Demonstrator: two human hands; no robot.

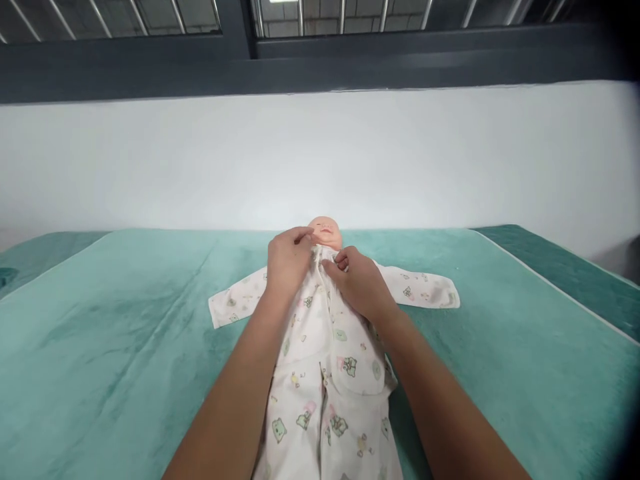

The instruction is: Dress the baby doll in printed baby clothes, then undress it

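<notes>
A baby doll (326, 233) lies on its back, its head by the wall. It wears a long-sleeved white baby jacket (356, 347) printed with small bears, over matching pants (300, 417). Both sleeves are spread out sideways. My left hand (290, 260) is at the doll's neck and cheek, thumb and fingers pinched together; what is between them is hidden. Lower and to the right, my right hand (361, 279) pinches the front of the jacket just under the collar. The doll's arms do not show beyond the sleeve cuffs.
A soft green padded mat (140, 347) lies under the doll, with a darker green border (560, 267) on the right. Behind it rises a white wall (320, 153), topped by a dark window frame (320, 70) with metal bars.
</notes>
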